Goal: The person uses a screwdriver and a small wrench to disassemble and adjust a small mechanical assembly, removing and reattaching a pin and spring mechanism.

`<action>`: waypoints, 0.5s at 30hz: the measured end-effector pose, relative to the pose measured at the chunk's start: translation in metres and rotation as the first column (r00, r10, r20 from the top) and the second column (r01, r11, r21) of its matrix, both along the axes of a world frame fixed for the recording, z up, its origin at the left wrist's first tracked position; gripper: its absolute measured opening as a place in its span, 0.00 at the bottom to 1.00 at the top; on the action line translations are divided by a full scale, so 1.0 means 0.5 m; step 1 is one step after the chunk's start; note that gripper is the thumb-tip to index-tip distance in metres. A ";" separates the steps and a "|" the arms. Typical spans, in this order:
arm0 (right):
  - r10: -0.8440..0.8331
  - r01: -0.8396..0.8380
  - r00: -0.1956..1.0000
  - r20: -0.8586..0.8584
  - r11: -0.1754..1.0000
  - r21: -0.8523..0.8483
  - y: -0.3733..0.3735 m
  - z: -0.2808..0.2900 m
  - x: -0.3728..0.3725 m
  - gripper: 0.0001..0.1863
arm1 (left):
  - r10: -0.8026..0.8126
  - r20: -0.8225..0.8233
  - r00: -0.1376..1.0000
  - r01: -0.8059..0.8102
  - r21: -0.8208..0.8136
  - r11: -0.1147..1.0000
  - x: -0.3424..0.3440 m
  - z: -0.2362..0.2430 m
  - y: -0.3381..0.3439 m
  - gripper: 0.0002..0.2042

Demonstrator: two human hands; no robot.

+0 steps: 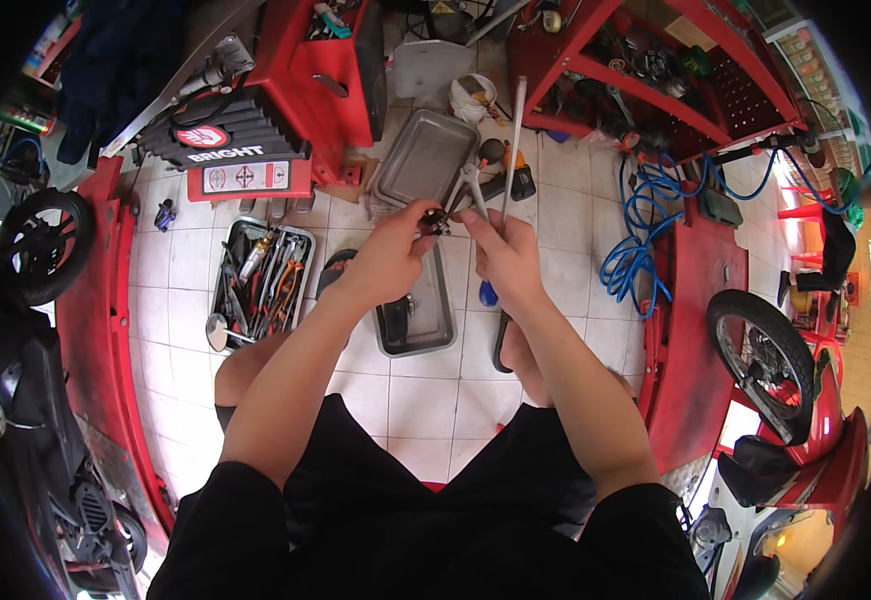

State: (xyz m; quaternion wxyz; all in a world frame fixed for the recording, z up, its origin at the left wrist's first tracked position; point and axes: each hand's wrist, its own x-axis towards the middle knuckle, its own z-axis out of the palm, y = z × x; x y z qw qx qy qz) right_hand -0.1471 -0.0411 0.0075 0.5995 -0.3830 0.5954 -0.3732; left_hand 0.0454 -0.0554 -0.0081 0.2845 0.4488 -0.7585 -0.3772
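My left hand [391, 255] is closed round a small dark metal part [436, 222], pinched by thumb and fingers above the trays; its exact kind I cannot make out. Close beside it, my right hand [506, 258] is wrapped round a silver hand tool with a forked head [473, 178]. A long silver rod [519, 130] also runs up past this hand, and a blue end [488, 294] shows below it; whether they are one piece is hidden. Under the hands lies a grey metal tray [446, 335] with a dark object in it. Beyond is a larger grey tray [421, 150].
Left on the tiles stands a tool tray [308, 290] full of pliers and screwdrivers. A white bucket [471, 98] and a black-and-yellow power tool [519, 178] are beyond. Blue hose [646, 240] coils at right. Red lift platforms [691, 340] with motorcycles flank both sides.
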 end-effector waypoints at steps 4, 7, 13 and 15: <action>0.021 -0.013 0.999 0.037 0.975 -0.224 0.012 0.043 0.016 0.17 | 0.277 -0.450 0.849 0.124 0.679 0.724 -0.023 0.046 0.005 0.17; 0.057 -0.129 0.958 -0.282 0.961 -0.243 0.016 0.049 0.021 0.17 | 0.279 -0.539 0.794 0.181 0.650 0.738 -0.028 0.050 0.009 0.15; -0.011 -0.099 0.937 -0.350 0.950 -0.295 0.022 0.053 0.029 0.17 | 0.299 -0.617 0.728 0.199 0.607 0.770 -0.033 0.051 0.017 0.14; -0.021 -0.118 0.943 -0.333 0.912 -0.392 0.026 0.052 0.036 0.15 | 0.330 -0.630 0.703 0.201 0.622 0.757 -0.038 0.054 0.018 0.14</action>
